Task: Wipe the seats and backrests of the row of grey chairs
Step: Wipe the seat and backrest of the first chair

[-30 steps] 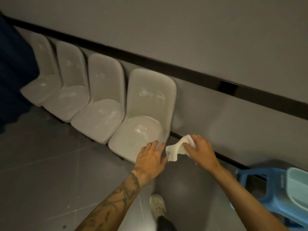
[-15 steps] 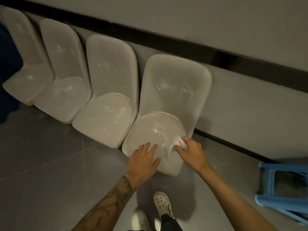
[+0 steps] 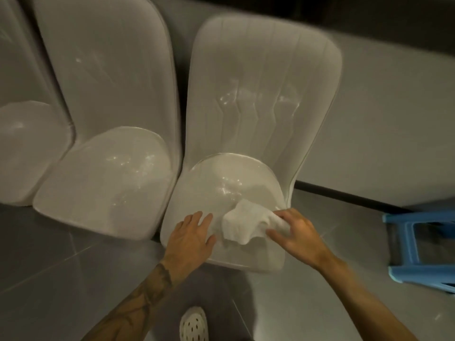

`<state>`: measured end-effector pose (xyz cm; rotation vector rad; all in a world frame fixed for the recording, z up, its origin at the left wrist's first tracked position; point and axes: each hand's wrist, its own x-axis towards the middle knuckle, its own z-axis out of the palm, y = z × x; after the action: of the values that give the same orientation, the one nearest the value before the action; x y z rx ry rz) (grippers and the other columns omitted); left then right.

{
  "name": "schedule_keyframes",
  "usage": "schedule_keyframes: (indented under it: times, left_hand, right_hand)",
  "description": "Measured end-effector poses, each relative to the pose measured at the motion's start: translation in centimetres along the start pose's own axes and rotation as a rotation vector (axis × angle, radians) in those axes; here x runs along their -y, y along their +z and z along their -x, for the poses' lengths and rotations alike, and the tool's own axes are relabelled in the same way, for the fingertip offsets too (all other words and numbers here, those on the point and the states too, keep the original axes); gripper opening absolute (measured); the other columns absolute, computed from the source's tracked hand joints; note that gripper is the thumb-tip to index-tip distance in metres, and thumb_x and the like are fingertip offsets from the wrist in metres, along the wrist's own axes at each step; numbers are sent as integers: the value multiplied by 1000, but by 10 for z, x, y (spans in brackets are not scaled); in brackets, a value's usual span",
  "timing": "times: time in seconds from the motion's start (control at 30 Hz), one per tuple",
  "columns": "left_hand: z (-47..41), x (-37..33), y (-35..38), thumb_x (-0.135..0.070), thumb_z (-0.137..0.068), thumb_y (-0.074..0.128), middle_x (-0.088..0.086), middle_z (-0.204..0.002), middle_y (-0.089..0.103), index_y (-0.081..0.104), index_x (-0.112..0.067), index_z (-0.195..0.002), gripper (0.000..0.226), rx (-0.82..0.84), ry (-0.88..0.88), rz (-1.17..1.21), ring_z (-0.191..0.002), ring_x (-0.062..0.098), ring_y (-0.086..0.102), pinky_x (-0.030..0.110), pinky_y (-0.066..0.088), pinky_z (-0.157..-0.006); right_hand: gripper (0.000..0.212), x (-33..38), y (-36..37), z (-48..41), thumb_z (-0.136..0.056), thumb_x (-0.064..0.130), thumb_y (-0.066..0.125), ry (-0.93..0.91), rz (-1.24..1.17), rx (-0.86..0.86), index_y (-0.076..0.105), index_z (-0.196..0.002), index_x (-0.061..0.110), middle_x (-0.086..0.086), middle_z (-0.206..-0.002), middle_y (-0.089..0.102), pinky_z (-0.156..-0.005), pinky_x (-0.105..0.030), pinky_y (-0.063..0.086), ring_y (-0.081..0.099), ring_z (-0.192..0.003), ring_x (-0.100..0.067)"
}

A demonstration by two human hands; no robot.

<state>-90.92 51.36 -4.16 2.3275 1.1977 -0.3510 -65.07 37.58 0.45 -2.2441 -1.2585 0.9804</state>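
The rightmost grey chair point(image 3: 258, 99) fills the middle of the view, its seat glossy with wet streaks. A crumpled white cloth point(image 3: 246, 222) lies on the front of that seat, gripped by my right hand point(image 3: 298, 237). My left hand point(image 3: 192, 239) rests flat on the seat's front left edge, fingers spread, just beside the cloth. A second grey chair point(image 3: 105, 94) stands touching it on the left, and part of a third chair point(image 3: 22, 148) shows at the left edge.
A blue plastic stool point(image 3: 423, 247) stands on the floor at the right. Grey wall with a dark baseboard point(image 3: 344, 195) runs behind the chairs. My white perforated shoe point(image 3: 193, 324) is on the grey tiled floor below the seat.
The view has come much closer to the rightmost chair. My right hand brought the cloth from beside the chair onto the seat, and my left hand settled on the seat's front edge.
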Motion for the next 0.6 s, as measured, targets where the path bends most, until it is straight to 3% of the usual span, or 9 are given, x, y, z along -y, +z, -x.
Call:
schedule_keyframes:
  times: [0.07, 0.17, 0.23, 0.3, 0.37, 0.43, 0.5, 0.6]
  left_hand:
    - [-22, 20, 26, -51, -107, 44, 4, -170, 28, 29, -27, -164, 64, -25, 25, -37, -155, 26, 28, 42, 25, -125]
    - [-51, 42, 61, -45, -106, 51, 12, -166, 37, 40, -20, -160, 60, -81, 59, -68, -150, 33, 37, 46, 31, -122]
    - [-63, 52, 80, -43, -106, 53, 16, -160, 44, 48, -15, -155, 57, -187, 78, -74, -146, 37, 44, 49, 35, -120]
    - [-73, 60, 94, -49, -107, 44, 18, -159, 46, 50, -12, -153, 59, -267, 99, -106, -145, 38, 46, 49, 36, -121]
    - [-79, 67, 103, -52, -104, 34, 20, -155, 51, 54, -9, -150, 66, -334, 117, -128, -142, 39, 50, 50, 39, -118]
    - [-84, 76, 110, -51, -103, 33, 21, -153, 53, 57, -7, -147, 66, -399, 133, -141, -139, 40, 53, 51, 42, -116]
    - [-87, 84, 115, -51, -103, 32, 21, -152, 53, 58, -6, -146, 67, -429, 138, -141, -139, 41, 53, 52, 44, -115]
    - [-93, 94, 123, -53, -103, 31, 21, -152, 54, 59, -6, -145, 69, -469, 146, -156, -138, 41, 54, 53, 44, -115]
  right_hand:
    - [51, -42, 23, -17, -94, 59, 63, 157, 112, 31, 61, -134, 28, 5, -131, 61, -95, -30, 53, 61, -118, -19]
    - [56, -83, 57, -38, -99, 59, 51, 222, 399, -113, 56, -141, 22, -5, -139, 59, -110, -45, 42, 55, -126, -30]
    - [47, -91, 84, -49, -103, 52, 48, 62, 370, -239, 55, -139, 23, -5, -140, 55, -111, -45, 39, 52, -126, -28]
    - [44, -87, 112, -59, -106, 50, 42, -147, 344, -257, 50, -141, 26, -1, -144, 51, -116, -41, 37, 49, -129, -22]
    - [50, -85, 134, -70, -108, 54, 33, -274, 393, -143, 40, -152, 32, 5, -158, 42, -125, -36, 27, 42, -142, -16]
    - [57, -93, 145, -82, -108, 58, 23, -346, 503, -17, 22, -161, 38, 12, -170, 20, -132, -35, 10, 21, -157, -9]
    - [63, -107, 147, -95, -104, 65, 10, -407, 590, 46, 6, -163, 43, 18, -172, 0, -133, -38, 0, -1, -160, -4]
    - [64, -131, 140, -113, -103, 68, 5, -440, 629, 36, -2, -162, 46, 20, -171, -9, -132, -37, -6, -12, -158, -3]
